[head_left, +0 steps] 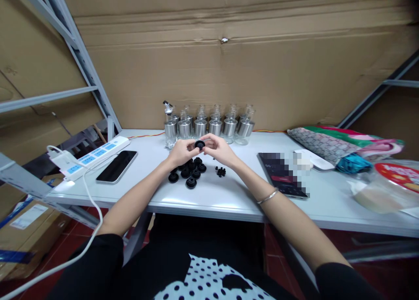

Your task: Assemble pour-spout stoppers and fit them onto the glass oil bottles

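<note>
Centre frame: left hand [182,151] and right hand [218,148] jointly pinch one black cap [199,144]. One bottle [169,124] appears fitted; loose caps [189,172] remain on the surface [229,191].

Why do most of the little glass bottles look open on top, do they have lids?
Mostly open. Only the leftmost glass bottle wears a spout top; the others show bare necks. One black cap sits between both hands, more lie on the table.
</note>
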`<state>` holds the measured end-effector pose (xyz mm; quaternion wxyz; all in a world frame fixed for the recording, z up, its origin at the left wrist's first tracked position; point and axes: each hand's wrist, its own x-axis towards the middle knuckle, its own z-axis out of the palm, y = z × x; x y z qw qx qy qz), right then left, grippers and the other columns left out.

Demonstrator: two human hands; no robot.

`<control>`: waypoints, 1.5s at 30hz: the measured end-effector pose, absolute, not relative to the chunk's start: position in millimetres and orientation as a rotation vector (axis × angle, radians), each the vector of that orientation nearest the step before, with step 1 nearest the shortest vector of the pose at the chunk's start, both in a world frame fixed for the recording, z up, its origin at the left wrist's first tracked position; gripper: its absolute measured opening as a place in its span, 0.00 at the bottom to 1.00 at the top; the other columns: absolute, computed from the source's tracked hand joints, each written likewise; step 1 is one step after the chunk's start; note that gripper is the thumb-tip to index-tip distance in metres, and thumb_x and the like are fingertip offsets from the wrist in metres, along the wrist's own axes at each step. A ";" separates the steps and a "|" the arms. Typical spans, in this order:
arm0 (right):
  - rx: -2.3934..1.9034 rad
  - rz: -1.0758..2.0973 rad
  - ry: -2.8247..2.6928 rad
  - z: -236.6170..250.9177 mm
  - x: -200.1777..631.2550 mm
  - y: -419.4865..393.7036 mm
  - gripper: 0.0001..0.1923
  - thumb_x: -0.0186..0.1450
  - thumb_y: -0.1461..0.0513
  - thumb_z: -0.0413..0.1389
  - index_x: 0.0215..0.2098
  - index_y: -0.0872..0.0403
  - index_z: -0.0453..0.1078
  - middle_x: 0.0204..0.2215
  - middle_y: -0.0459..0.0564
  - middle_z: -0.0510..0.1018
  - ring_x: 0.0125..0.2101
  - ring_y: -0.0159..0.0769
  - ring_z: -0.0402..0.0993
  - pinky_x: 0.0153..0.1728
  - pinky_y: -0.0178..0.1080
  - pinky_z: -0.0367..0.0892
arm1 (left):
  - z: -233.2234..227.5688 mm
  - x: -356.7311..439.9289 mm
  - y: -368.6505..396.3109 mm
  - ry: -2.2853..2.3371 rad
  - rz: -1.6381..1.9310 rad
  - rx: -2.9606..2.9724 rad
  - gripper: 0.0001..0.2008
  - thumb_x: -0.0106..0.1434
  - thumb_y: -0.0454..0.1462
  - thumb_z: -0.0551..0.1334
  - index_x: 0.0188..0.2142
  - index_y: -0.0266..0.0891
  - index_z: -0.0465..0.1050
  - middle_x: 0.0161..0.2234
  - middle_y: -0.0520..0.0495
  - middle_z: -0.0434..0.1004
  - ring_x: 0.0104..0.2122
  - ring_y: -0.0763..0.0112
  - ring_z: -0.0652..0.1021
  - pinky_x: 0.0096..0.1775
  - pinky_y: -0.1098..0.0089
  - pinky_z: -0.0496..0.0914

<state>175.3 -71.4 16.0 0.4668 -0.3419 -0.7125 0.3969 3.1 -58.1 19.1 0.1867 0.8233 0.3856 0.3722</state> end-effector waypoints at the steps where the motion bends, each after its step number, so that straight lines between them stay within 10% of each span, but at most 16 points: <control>1: -0.853 0.913 -1.758 16.3 175.1 -71.8 0.14 0.51 0.64 0.55 0.37 0.55 0.67 0.28 0.46 0.76 0.30 0.32 0.72 0.31 0.35 0.66 | 19.3 3.0 -58.3 1.089 1.057 2.322 0.12 0.50 0.43 0.53 0.18 0.37 0.60 0.17 0.55 0.59 0.21 0.77 0.61 0.26 0.74 0.55; 24: -0.822 0.752 -1.762 15.9 169.6 -75.0 0.08 0.49 0.64 0.54 0.29 0.55 0.65 0.20 0.39 0.63 0.22 0.26 0.56 0.25 0.32 0.54 | 19.1 3.0 -61.3 1.065 1.146 2.460 0.11 0.48 0.39 0.54 0.15 0.39 0.53 0.14 0.56 0.58 0.19 0.77 0.61 0.27 0.73 0.58; 37: -0.775 0.696 -1.661 20.9 177.7 -64.6 0.13 0.51 0.63 0.57 0.37 0.55 0.69 0.34 0.49 0.75 0.36 0.34 0.70 0.31 0.35 0.65 | 14.8 1.2 -59.3 1.041 1.341 2.690 0.13 0.60 0.41 0.57 0.43 0.37 0.64 0.36 0.47 0.72 0.27 0.74 0.73 0.34 0.72 0.65; 45: -0.780 0.956 -1.627 23.5 183.5 -65.4 0.15 0.49 0.61 0.63 0.35 0.55 0.73 0.36 0.50 0.79 0.35 0.35 0.75 0.39 0.41 0.71 | 10.3 2.1 -59.7 1.058 1.384 2.581 0.15 0.59 0.42 0.60 0.43 0.38 0.63 0.33 0.51 0.74 0.26 0.77 0.75 0.32 0.75 0.67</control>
